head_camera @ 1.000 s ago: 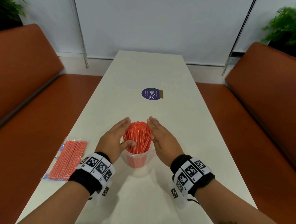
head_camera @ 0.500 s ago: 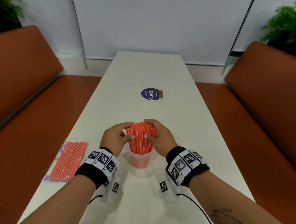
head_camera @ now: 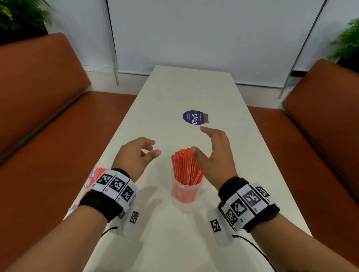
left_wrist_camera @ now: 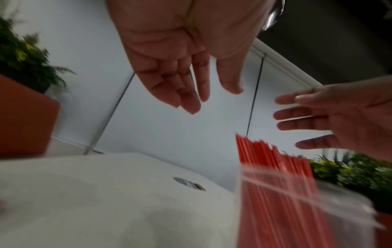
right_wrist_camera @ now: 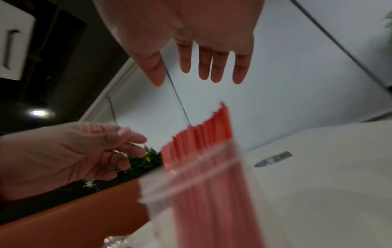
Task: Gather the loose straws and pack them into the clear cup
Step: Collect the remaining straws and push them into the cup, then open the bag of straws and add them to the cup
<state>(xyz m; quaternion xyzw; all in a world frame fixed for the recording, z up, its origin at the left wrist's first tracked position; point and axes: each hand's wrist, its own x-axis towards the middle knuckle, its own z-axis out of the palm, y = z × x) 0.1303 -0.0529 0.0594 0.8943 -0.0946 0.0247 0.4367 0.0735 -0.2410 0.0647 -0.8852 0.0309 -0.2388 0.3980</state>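
Your clear cup (head_camera: 185,191) stands at the centre of the frame on the white surface (head_camera: 198,90), packed with upright red straws (head_camera: 186,166). Your left hand (head_camera: 135,157) and right hand (head_camera: 214,157) hover either side, fingers loose, holding nothing, apparently letting the bundle settle.

Even, soft overhead light, head view bright. Faint shadows fall toward 6 o'clock beneath the clear cup (head_camera: 184,192) on the table (head_camera: 190,90). Wide-angle bowing bends the benches at 3 and 9 o'clock. Both wrist views are dimmer and motion-blurred; a ceiling lamp (right_wrist_camera: 39,113) glares at 9 o'clock.
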